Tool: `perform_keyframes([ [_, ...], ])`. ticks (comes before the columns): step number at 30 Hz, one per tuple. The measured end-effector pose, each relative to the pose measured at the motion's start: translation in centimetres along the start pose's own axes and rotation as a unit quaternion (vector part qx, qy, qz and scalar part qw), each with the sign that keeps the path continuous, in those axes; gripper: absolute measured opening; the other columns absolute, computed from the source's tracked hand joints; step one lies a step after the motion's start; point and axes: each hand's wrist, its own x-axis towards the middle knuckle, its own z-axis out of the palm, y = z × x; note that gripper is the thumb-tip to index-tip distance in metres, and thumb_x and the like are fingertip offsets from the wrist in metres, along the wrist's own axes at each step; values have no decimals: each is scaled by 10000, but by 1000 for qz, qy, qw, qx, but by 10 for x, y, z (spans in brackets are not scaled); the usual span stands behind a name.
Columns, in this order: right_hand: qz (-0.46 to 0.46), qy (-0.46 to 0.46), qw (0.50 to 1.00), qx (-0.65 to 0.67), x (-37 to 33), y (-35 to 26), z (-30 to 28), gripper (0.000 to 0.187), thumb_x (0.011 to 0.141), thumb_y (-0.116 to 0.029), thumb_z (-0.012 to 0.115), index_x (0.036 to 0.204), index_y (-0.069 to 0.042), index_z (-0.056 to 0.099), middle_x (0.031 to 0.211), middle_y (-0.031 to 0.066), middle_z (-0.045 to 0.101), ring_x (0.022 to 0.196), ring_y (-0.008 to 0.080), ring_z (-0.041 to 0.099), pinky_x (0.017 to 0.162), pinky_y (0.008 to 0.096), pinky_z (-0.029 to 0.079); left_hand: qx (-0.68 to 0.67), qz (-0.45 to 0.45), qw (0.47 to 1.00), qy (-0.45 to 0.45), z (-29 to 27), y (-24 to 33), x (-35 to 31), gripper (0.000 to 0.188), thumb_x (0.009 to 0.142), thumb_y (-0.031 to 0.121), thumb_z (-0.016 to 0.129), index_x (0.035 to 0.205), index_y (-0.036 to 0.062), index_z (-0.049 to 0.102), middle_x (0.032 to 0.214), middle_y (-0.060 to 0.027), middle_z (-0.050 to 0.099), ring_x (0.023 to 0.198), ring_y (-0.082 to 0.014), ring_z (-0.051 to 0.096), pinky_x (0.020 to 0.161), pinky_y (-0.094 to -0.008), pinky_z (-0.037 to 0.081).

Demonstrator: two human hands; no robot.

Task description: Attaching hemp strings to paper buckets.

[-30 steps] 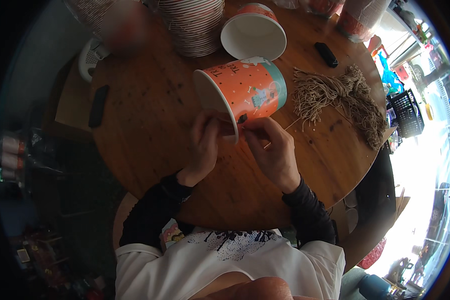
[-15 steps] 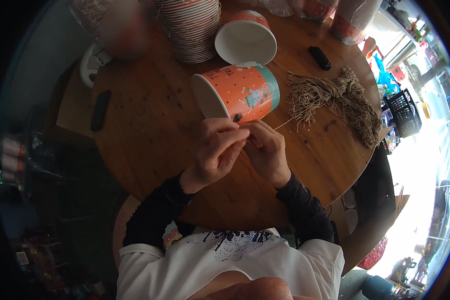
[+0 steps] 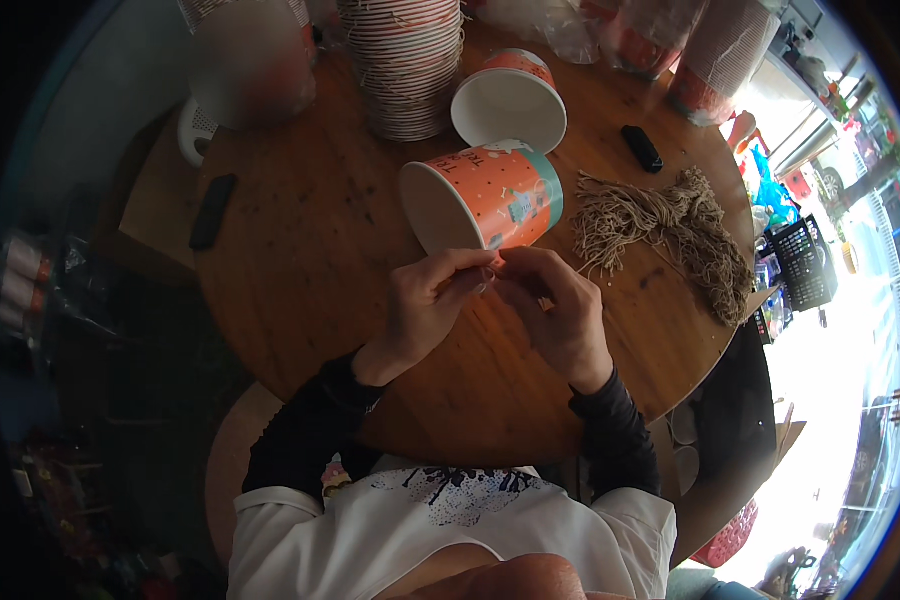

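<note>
An orange paper bucket (image 3: 485, 195) with a teal band and cartoon print lies on its side, its open white mouth turned left. Just in front of its near side, my left hand (image 3: 425, 300) and my right hand (image 3: 560, 305) meet fingertip to fingertip. Both are closed in a pinch on a thin string (image 3: 488, 284), which is mostly hidden by the fingers. Right of the bucket lies a bundle of tan string (image 3: 665, 220), its loose ends fanned toward the bucket.
Behind stands a second paper bucket (image 3: 510, 110), tipped to show its white inside, beside a tall nested stack of paper buckets (image 3: 400, 75). Two black objects lie on the round wooden table (image 3: 300, 290), at left (image 3: 212, 212) and far right (image 3: 641, 148). Bagged buckets (image 3: 720, 60) stand at the back right.
My right hand has turned and shifted slightly right, and my fingertips now meet more openly in front of the bucket. The string length that ran toward the bundle no longer shows. The view has shifted slightly.
</note>
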Motion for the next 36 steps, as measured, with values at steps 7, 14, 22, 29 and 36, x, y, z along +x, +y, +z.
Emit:
perform_keyframes([
  [7,-27,-63,986,-151,-24,11,-24,207,828,17,654,1028,-23,624,837,123,623,750,315,639,648,369,516,-144,-176,974,-1,2,18,3,126,937,0,586,1050,-13,640,909,-74,691,781,-117,668,706,-241,564],
  [14,-135,-83,971,-178,-18,-8,-31,316,721,42,661,1019,-59,628,838,82,601,769,276,618,609,364,509,-10,-89,994,-70,8,26,10,93,903,17,640,990,-14,654,811,-56,654,664,-92,637,582,-236,528],
  [22,-226,-12,957,-182,1,5,-34,222,728,-7,723,915,-75,623,800,27,638,742,232,607,629,351,499,43,-52,982,-178,9,26,4,121,894,59,664,986,-20,660,785,-57,641,654,-99,622,584,-266,506],
  [29,-119,67,985,-101,-10,12,-47,195,758,26,716,937,-16,647,905,95,642,817,252,621,709,345,506,-147,-262,943,-145,5,38,14,148,937,93,621,1007,-8,705,792,-30,669,619,-49,567,539,-195,456],
  [36,-21,-9,1000,19,-13,17,-33,240,791,-13,732,1024,-2,674,936,95,654,883,197,663,770,312,534,-102,-243,953,-147,6,42,16,179,934,135,645,1016,-12,706,770,-16,681,670,-36,595,581,-185,479],
])
